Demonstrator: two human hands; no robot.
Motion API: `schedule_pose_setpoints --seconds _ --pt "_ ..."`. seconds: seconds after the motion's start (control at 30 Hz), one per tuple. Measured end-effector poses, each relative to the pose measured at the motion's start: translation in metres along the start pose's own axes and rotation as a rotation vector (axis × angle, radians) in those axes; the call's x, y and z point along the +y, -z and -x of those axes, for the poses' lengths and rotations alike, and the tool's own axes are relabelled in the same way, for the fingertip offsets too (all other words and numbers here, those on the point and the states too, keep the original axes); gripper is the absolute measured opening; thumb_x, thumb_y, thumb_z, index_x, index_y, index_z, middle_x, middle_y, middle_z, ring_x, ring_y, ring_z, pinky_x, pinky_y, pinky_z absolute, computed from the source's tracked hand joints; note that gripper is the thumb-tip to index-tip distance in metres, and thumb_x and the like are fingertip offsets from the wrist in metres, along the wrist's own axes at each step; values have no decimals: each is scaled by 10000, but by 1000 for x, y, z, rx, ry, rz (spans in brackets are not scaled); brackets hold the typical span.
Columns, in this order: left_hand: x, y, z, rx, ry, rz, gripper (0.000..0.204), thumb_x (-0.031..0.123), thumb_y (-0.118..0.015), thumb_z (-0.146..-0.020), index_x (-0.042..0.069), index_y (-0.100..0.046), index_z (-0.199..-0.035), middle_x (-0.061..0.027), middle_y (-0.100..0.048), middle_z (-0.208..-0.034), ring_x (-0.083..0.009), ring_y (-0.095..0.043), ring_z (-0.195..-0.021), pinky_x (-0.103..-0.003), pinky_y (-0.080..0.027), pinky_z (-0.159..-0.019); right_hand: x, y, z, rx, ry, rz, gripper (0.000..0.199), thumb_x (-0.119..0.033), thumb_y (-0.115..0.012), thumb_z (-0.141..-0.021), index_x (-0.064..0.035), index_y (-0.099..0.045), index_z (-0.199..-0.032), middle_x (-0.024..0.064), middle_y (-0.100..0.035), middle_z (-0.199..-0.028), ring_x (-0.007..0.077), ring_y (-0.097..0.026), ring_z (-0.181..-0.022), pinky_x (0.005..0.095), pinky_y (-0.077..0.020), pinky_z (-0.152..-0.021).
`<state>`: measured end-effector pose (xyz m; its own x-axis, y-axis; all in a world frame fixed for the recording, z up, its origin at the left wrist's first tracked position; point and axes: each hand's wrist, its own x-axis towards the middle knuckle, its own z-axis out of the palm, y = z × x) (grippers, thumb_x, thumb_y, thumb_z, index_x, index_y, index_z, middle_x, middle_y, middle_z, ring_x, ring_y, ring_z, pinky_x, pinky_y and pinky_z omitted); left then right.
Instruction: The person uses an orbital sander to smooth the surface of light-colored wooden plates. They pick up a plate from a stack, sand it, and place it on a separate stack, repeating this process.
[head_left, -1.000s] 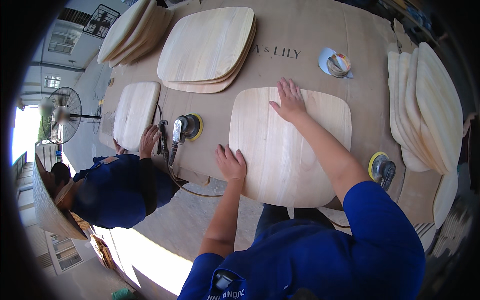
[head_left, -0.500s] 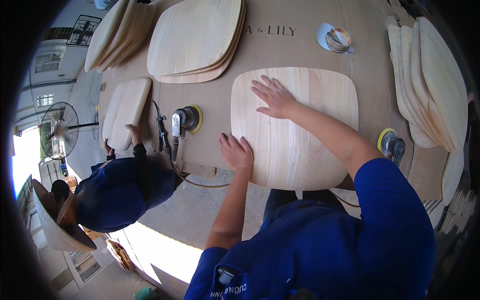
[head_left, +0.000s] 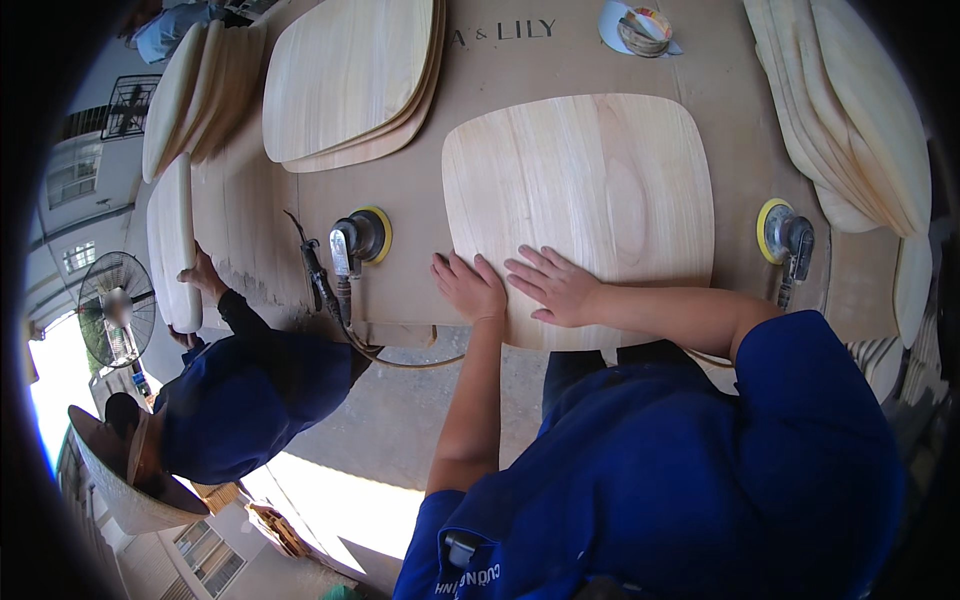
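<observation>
A pale wooden board (head_left: 600,170) with rounded corners lies flat before me on the cardboard-covered table, its near edge by my body. My left hand (head_left: 472,288) rests at its near left edge, fingers stretched and a little apart. Just to the right, my right hand (head_left: 556,287) lies flat on the wood with spread fingers. Neither hand grips anything. A disc sander (head_left: 360,240) with a yellow-rimmed pad stands to the left of the board. Another sander (head_left: 788,236) sits to its right, near my right elbow.
Stacked boards (head_left: 350,75) lie far left, with more leaning stacks (head_left: 205,90) beyond and at the right (head_left: 850,110). Sanding discs (head_left: 643,32) lie at the back. At left, a co-worker (head_left: 250,400) in a conical hat holds a board (head_left: 178,250). A hose (head_left: 410,366) hangs along the front.
My right hand has slid from the board's far part toward its near edge, beside my left hand. The co-worker's board has been tipped up on edge. The view has shifted slightly.
</observation>
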<state>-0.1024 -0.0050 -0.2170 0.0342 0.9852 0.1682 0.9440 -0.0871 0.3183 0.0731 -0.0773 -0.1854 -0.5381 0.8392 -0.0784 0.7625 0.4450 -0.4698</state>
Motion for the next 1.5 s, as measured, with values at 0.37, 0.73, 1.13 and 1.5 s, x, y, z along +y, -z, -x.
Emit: schedule_pose_setpoints --seconds 0.37,0.73,1.13,1.5 --pt "-1 1 1 -7 -38 -41 502 314 -466 -934 -83 -476 -1241 -332 -377 -1382 -503 -353 -1273 -566 -303 -1040 123 54 31 -92 151 63 658 -449 -564 -901 -187 -345 -1464 24 -232 -1563 271 -133 -1456 471 -138 -1185" --pt "-1 1 1 -7 -26 1 515 322 -474 -925 -79 -493 -1247 -329 -386 -1386 -494 -347 -1287 -549 -291 -1070 159 76 94 -149 40 135 752 -440 -579 -899 -132 -243 -1497 18 -189 -1575 273 -113 -1461 461 -145 -1187" --pt "1 1 1 -5 -14 -49 510 322 -461 -925 -78 -493 -1239 -322 -383 -1393 -502 -345 -1287 -553 -298 -1059 237 119 126 -101 -120 234 886 -471 -617 -859 -75 -165 -1509 80 -151 -1580 306 -113 -1459 483 -157 -1176" --pt "2 0 1 22 -22 -30 501 309 -490 -912 -70 -483 -1239 -327 -390 -1383 -507 -346 -1279 -562 -307 -1044 215 118 -30 -108 83 308 748 -492 -522 -916 -152 -220 -1510 -7 -166 -1586 283 -101 -1465 473 -121 -1186"
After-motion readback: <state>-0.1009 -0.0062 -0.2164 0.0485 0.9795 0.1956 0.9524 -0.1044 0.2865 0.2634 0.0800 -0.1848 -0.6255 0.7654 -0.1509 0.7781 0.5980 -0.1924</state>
